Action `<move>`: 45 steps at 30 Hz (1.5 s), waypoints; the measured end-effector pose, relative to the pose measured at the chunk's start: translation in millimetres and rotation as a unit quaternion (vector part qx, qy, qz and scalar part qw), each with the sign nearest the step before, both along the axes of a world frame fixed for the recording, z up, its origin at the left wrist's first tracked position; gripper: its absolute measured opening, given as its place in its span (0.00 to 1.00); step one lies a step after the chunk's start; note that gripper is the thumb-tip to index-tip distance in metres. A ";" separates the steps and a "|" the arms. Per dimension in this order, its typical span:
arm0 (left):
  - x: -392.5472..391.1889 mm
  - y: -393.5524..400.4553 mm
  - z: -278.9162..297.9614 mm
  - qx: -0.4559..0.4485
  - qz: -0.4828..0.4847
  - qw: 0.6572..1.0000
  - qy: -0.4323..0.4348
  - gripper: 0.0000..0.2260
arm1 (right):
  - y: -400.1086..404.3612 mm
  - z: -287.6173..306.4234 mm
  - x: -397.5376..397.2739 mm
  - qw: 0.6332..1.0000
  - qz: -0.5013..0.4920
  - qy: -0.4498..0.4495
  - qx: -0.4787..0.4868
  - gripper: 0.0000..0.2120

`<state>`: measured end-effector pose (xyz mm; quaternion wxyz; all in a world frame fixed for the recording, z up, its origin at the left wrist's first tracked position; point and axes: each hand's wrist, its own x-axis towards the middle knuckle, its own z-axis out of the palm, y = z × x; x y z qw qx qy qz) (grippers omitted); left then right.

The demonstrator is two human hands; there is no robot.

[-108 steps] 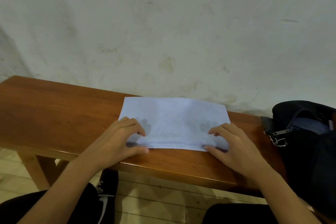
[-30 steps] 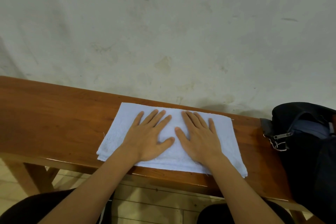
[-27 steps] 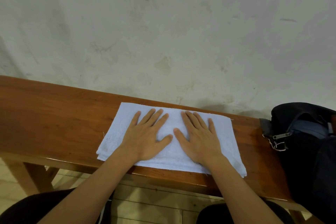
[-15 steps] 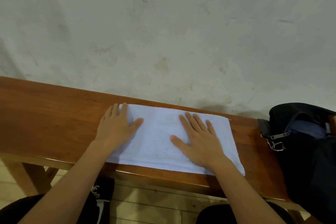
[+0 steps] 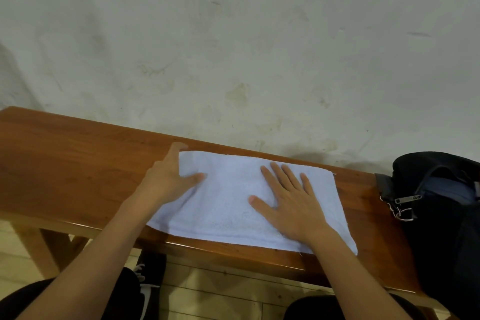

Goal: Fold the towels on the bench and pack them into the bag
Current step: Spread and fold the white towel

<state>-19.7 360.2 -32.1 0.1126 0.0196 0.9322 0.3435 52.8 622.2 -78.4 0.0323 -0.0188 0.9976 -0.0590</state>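
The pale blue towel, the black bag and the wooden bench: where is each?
pale blue towel point(image 5: 228, 197), head view, bare middle.
black bag point(image 5: 441, 236), head view, front side.
wooden bench point(image 5: 72, 163), head view, bare top.

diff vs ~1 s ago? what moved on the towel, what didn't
The left hand slid from the middle of the towel out to its left end; its thumb now lies on the cloth, with the fingers along or under the edge, so a grip cannot be confirmed. The right hand stayed flat on the towel. Towel, bench and bag have not moved.
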 end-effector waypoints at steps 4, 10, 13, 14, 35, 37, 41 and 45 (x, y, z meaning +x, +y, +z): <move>-3.6 -15.5 3.0 0.059 -0.039 0.996 -0.053 0.32 | 1.0 0.4 0.9 1.000 0.005 -0.002 -0.002 0.42; -7.2 -20.7 11.3 0.170 -0.021 0.975 -0.140 0.24 | 12.2 3.8 0.0 0.997 0.059 -0.040 -0.032 0.36; -6.8 -23.6 18.9 0.244 -0.004 0.956 -0.161 0.26 | 21.6 12.3 0.8 0.990 0.093 -0.087 -0.054 0.43; -6.3 -24.3 20.9 0.273 0.000 0.948 -0.163 0.26 | 23.3 14.3 0.6 0.989 0.101 -0.100 -0.049 0.47; 13.2 16.1 68.1 0.611 -0.017 0.775 -0.161 0.29 | -63.2 11.9 -17.4 0.992 0.096 -0.083 0.011 0.58; 11.2 17.5 67.4 0.607 -0.015 0.778 -0.161 0.29 | -68.1 11.0 -16.2 0.994 0.089 -0.064 0.009 0.58; 5.4 15.0 67.8 0.600 -0.013 0.784 -0.157 0.30 | -64.5 8.5 -13.9 0.995 0.072 -0.030 -0.054 0.58; 9.9 19.1 68.2 0.588 -0.038 0.791 -0.165 0.31 | -38.0 17.4 -12.7 0.996 0.053 -0.010 -0.068 0.50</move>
